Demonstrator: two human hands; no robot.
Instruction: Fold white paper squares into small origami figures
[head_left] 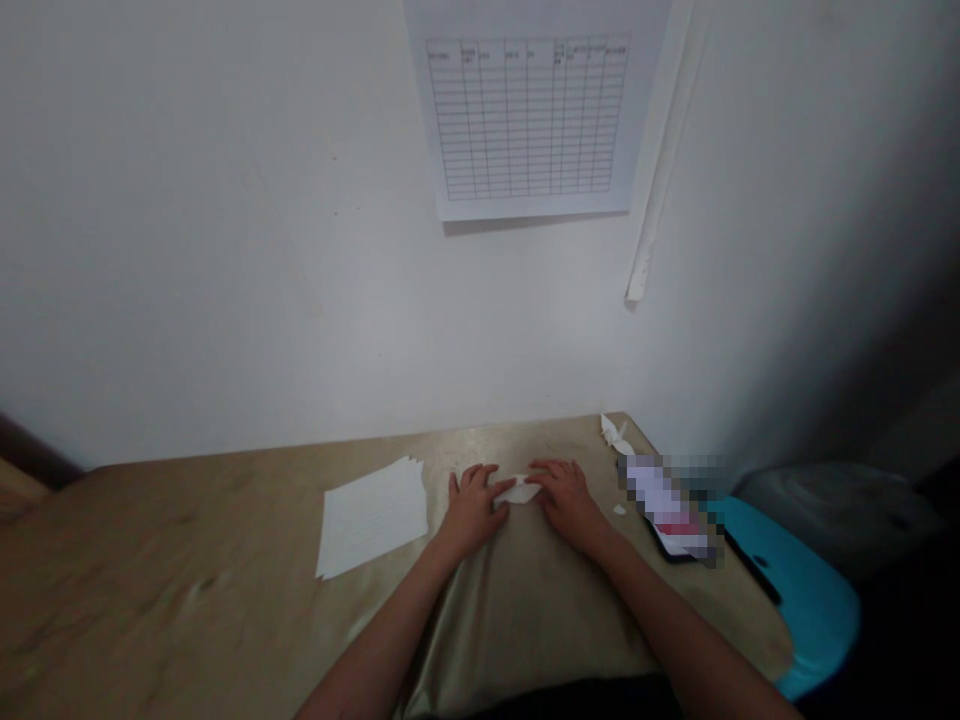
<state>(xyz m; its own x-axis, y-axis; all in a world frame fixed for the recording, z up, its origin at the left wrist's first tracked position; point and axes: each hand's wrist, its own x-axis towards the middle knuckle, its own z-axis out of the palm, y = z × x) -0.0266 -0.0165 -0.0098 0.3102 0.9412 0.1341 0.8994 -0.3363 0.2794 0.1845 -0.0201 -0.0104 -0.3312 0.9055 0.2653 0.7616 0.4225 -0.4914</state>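
A small folded piece of white paper (519, 491) lies on the tan table cover (255, 620) between my two hands. On its left side, my left hand (475, 508) has the thumb and index finger on the paper's edge, with the other fingers spread on the table. My right hand (564, 497) touches the paper's right end with its fingertips, the thumb partly beneath the palm. Left of my left hand lies a fanned stack of white sheets (373, 520).
Crumpled white paper (616, 435) and a small white scrap (619, 510) lie to the right. A phone-like object (671, 510), partly pixelated, sits near the right edge, beside a turquoise stool or chair (802, 590). A printed table sheet (532, 120) hangs on the wall.
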